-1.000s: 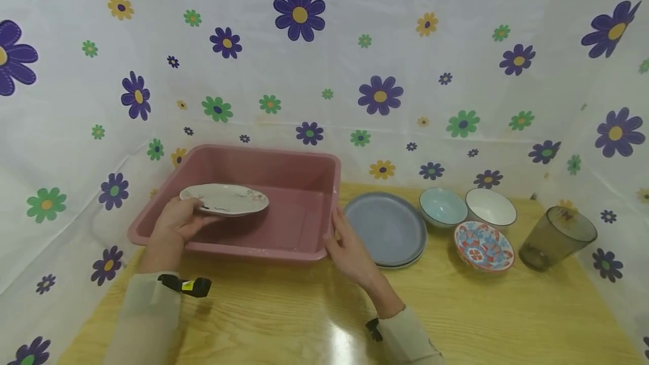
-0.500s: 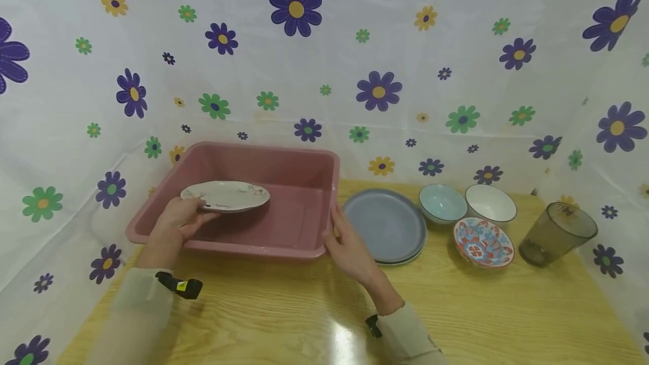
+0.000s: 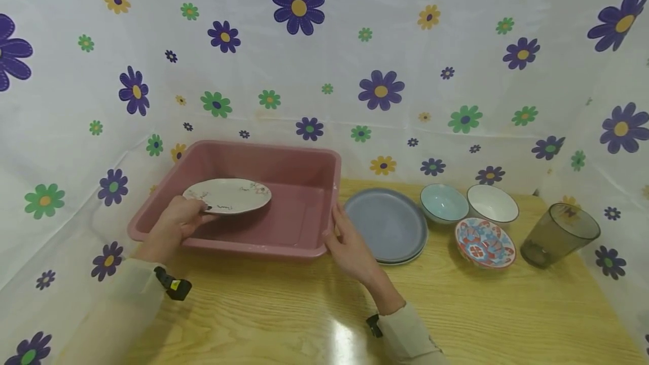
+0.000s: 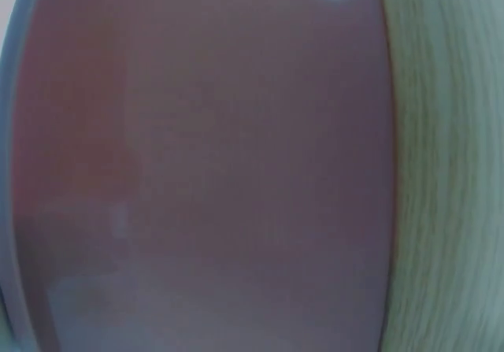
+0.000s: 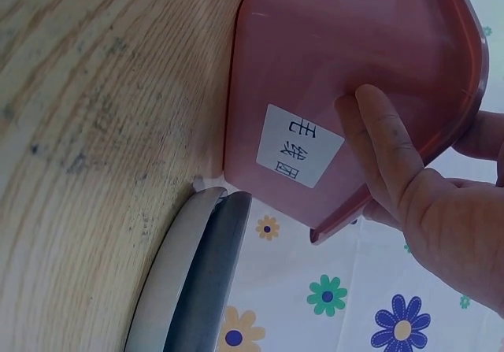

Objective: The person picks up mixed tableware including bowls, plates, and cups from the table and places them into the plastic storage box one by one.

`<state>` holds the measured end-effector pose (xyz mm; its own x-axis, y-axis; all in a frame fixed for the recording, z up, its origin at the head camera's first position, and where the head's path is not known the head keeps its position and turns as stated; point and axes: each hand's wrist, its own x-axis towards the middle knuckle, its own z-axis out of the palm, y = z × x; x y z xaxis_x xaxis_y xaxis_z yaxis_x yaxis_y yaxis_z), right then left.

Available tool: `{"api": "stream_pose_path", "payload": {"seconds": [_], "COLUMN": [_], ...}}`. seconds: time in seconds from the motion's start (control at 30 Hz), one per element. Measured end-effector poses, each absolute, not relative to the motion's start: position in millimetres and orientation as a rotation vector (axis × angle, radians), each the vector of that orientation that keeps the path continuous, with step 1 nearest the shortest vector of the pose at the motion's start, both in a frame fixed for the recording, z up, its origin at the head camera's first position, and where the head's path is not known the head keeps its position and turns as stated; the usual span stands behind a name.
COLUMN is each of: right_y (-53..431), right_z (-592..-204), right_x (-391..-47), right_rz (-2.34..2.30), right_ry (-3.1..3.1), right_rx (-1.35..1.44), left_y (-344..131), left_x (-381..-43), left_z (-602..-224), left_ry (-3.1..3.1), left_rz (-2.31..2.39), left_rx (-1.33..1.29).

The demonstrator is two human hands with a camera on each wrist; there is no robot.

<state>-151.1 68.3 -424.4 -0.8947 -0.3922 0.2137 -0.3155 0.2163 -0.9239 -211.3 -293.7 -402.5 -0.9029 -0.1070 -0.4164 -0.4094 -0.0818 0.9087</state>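
A white oval plate [image 3: 229, 196] with a floral pattern is over the left part of the pink plastic basin [image 3: 299, 249]. My left hand [image 3: 174, 221] pinches the plate's near left edge, thumb on top and fingers below. At the basin's front right corner, my right hand [image 3: 350, 249] grips the rim. In the right wrist view, two fingers of that hand [image 5: 441, 218] lie straight along the outer wall near a white label [image 5: 298, 146], with the thumb across the rim. Only the basin's wall [image 4: 236, 131] fills most of the left wrist view; that hand is hidden there.
Two stacked plates, the upper one grey-blue [image 3: 386, 224], stand right of the basin. Farther right are a light blue bowl [image 3: 444, 203], a white bowl [image 3: 492, 203], a red-and-blue patterned bowl [image 3: 485, 243] and a tinted glass [image 3: 558, 235]. A flowered curtain [image 3: 345, 61] surrounds the wooden table [image 3: 284, 308].
My left forearm and wrist have swung left, and the oval plate has tipped slightly so more of its top shows. My right hand stays on the basin.
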Motion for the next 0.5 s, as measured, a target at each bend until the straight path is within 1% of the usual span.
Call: {"api": "stream_pose_path", "payload": {"seconds": [0.23,0.4,0.5], "right_y": [67.3,66.4,67.4], "right_z": [-422.4,-408.3,-406.3], "right_x": [-150.3,-143.4,-142.7], "right_rz": [-1.815,-1.819,-1.832], "right_ry": [2.378,2.347,2.339], "right_rx": [-0.718,-0.709,-0.71], "left_y": [-293.0,-293.9,-291.8], "left_x": [-208.6,-207.1,-208.5], "left_z": [-399.5,-396.8,-395.6], "left_ry": [1.972,1.953,1.9], "left_rz": [2.054,2.034,2.074], "left_rx": [-0.614,-0.654,-0.668]}}
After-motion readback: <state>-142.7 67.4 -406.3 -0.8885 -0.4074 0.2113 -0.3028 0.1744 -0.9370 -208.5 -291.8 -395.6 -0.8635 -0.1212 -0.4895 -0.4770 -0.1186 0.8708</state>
